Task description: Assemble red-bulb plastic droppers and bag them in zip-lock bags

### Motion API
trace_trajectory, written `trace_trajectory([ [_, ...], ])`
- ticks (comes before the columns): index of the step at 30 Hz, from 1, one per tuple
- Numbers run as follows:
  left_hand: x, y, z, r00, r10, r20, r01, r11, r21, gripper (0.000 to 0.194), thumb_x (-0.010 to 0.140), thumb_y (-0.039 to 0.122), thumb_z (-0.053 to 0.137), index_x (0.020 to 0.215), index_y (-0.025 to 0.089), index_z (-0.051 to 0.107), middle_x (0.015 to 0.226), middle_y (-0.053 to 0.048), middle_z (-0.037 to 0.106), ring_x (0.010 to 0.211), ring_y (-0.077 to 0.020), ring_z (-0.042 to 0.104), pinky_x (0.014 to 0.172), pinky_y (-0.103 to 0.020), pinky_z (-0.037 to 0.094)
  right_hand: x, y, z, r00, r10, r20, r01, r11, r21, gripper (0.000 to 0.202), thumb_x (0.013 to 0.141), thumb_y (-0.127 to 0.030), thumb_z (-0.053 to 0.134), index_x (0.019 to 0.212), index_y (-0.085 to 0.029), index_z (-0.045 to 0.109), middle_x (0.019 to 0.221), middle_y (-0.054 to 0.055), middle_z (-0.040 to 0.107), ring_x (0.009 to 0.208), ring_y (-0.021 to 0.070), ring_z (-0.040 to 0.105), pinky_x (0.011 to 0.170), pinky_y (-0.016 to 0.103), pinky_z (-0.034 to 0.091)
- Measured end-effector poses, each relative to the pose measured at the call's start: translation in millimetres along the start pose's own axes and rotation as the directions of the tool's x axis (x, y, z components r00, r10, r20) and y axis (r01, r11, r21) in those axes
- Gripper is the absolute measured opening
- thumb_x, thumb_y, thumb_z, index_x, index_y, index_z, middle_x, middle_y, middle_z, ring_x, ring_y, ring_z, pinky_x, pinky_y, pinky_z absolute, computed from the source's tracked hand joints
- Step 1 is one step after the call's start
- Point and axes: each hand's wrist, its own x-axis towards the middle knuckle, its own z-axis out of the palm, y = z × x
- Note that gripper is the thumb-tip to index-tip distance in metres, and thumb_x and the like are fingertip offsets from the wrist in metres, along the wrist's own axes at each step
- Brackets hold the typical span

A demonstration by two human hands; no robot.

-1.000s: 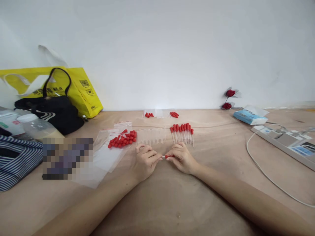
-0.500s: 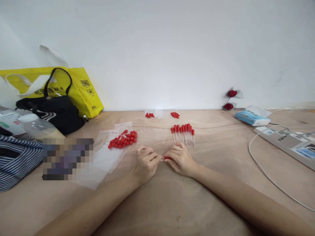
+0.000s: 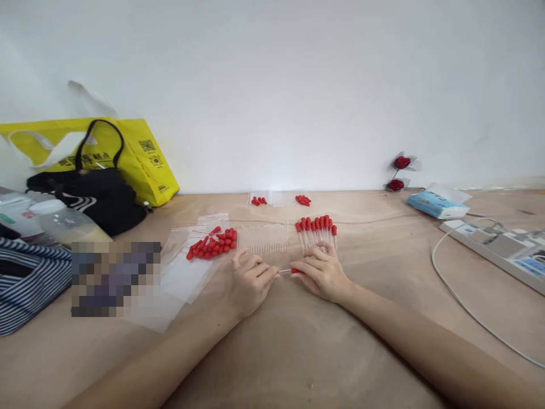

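Note:
My left hand pinches one end of a thin clear tube. At the tube's other end, my right hand grips a red rubber bulb, partly covered by the fingers. Just beyond my right hand lies a row of droppers with red bulbs. A row of clear glass tubes lies beyond and between my hands. Left of these, a pile of loose red bulbs rests on clear plastic bags.
Near the wall lies another bag with red bulbs. A yellow bag, black bag and bottle stand left. Tissues, a power strip and artificial roses are on the right.
My right hand has moved right, away from my left hand. A stretch of clear tube now shows between them, and the red bulb has shifted right with my right hand.

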Motion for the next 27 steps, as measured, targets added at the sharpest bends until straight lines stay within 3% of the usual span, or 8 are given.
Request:
trace_trajectory([
  [13, -3.5, 3.5, 2.5, 1.0, 0.022, -0.018, -0.022, 0.999, -0.034, 0.019, 0.085, 0.022, 0.045, 0.072, 0.022, 0.059, 0.059, 0.004, 0.064, 0.068, -0.0139, 0.055, 0.084, -0.04, 0.023, 3.1, -3.4, 8.0, 0.998, -0.047, 0.042, 0.041, 0.991, 0.13, 0.014, 0.083, -0.027, 0.047, 0.082, -0.02, 0.059, 0.069, 0.001, 0.064, 0.075, 0.0145, 0.053, 0.087, 0.039, 0.024],
  [19, -1.5, 1.2, 3.3, 0.999, -0.001, -0.04, -0.001, 0.999, -0.045, 0.014, 0.083, 0.021, 0.048, 0.074, 0.022, 0.059, 0.062, 0.005, 0.065, 0.066, -0.0139, 0.054, 0.087, -0.043, 0.022, 2.8, 4.7, 9.8, 0.995, 0.097, 0.014, -0.097, 0.969, 0.226, 0.015, 0.077, -0.032, 0.057, 0.088, -0.021, 0.058, 0.075, 0.001, 0.065, 0.074, 0.0157, 0.054, 0.082, 0.038, 0.029],
  [23, 0.3, 1.3, 2.7, 0.997, -0.027, -0.077, 0.024, 0.999, -0.033, 0.014, 0.082, 0.021, 0.048, 0.075, 0.021, 0.06, 0.06, 0.005, 0.064, 0.062, -0.0132, 0.054, 0.088, -0.044, 0.023, 2.2, 4.5, 9.7, 0.945, 0.327, 0.015, -0.3, 0.845, 0.443, 0.031, 0.073, -0.039, 0.061, 0.096, -0.02, 0.056, 0.086, 0.005, 0.063, 0.081, 0.0181, 0.055, 0.077, 0.035, 0.038],
  [27, 1.7, 3.4, 1.9, 0.996, -0.034, -0.087, 0.03, 0.998, -0.05, 0.017, 0.082, 0.022, 0.047, 0.072, 0.021, 0.061, 0.057, 0.005, 0.064, 0.061, -0.0131, 0.054, 0.088, -0.043, 0.023, 6.9, -9.5, 16.8, 0.873, 0.479, 0.095, -0.403, 0.597, 0.693, 0.031, 0.075, -0.04, 0.056, 0.098, -0.019, 0.052, 0.083, 0.005, 0.063, 0.08, 0.0166, 0.057, 0.075, 0.033, 0.041],
])
